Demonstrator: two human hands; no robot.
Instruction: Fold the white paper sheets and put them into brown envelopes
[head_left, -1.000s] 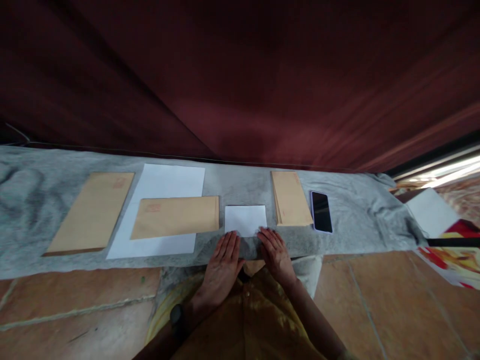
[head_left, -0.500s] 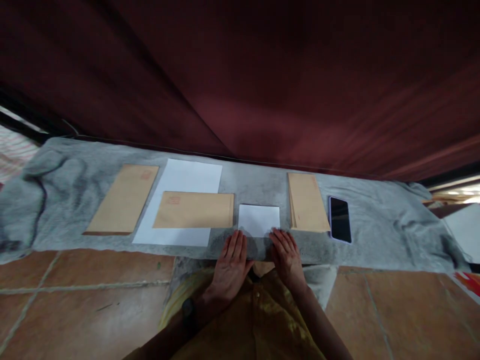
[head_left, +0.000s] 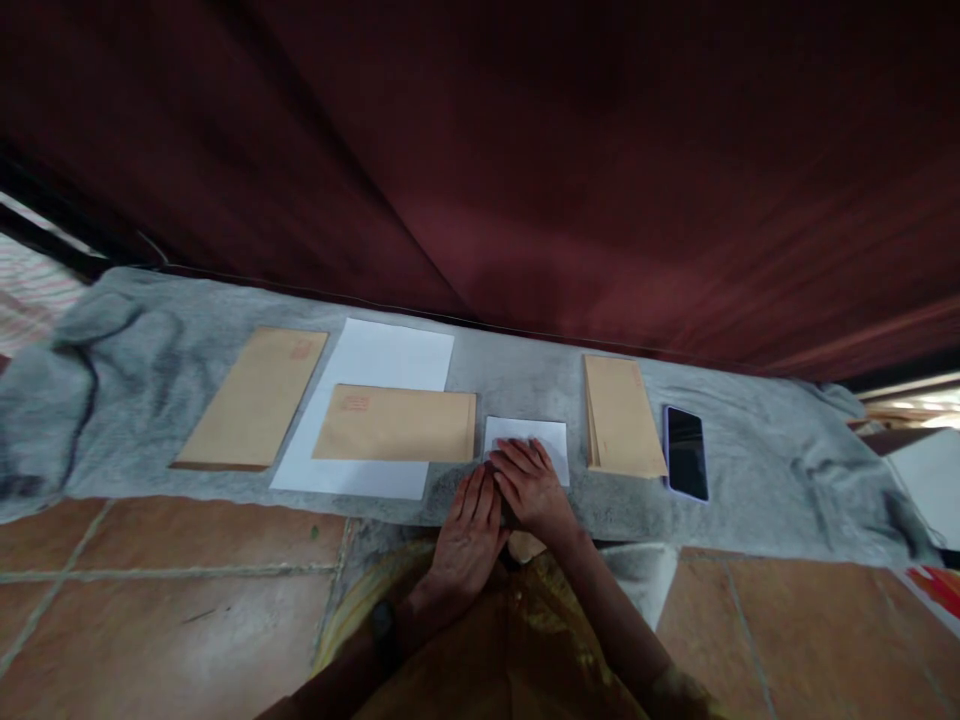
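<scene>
A small folded white paper [head_left: 540,434] lies on the grey cloth [head_left: 517,375] in front of me. My right hand [head_left: 531,483] rests flat on its near left part, fingers stretched out. My left hand [head_left: 470,528] lies flat on the cloth just left of it, fingertips at the paper's near left corner, a dark watch on the wrist. Neither hand holds anything.
Left of the folded paper a brown envelope [head_left: 396,425] lies on a white sheet [head_left: 382,360], with another brown envelope [head_left: 255,398] further left. To the right sit a stack of brown envelopes [head_left: 622,416] and a dark phone [head_left: 686,453]. A dark red curtain [head_left: 525,170] hangs behind; tiled floor is near me.
My right hand has slid left and forward onto the folded white paper. My left hand has stayed beside it. The view has shifted slightly.
</scene>
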